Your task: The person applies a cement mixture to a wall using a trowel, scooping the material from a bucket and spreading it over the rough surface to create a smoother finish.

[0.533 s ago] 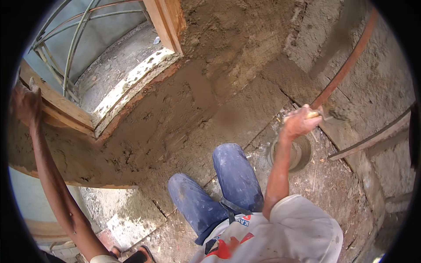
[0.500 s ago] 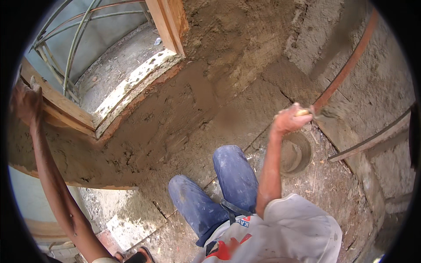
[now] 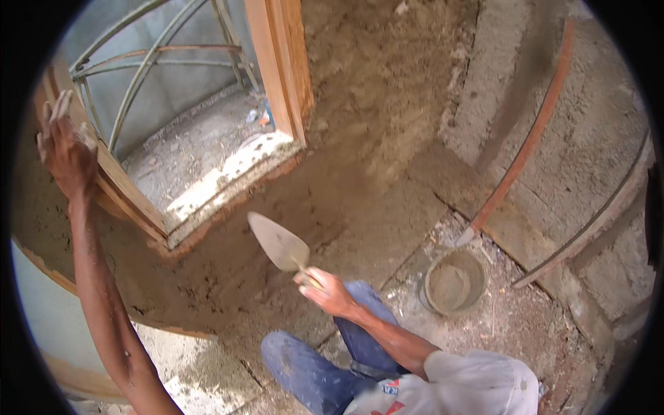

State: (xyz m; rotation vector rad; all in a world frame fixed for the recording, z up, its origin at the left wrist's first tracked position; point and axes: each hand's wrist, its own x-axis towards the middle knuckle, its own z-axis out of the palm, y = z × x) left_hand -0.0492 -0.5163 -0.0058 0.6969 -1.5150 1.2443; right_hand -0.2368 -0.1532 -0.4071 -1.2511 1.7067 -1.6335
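Observation:
My right hand is wrapped round the handle of a pointed trowel. Its flat grey blade points up and left, before the rough brown mortar under the window opening. My left hand lies against the left post of the wooden window frame, fingers stretched out and a little apart. Right of my knees, a round bucket stands on the floor with grey-brown wet mortar inside.
A reddish wooden strip leans on the rough wall at right, near a curved grey board. Beyond the opening, bent poles cross before a grey wall. Debris litters the floor around the bucket.
My right hand has swung left with the trowel, from above the bucket to in front of the mortared wall. My left hand's fingers have straightened on the frame. The view has shifted.

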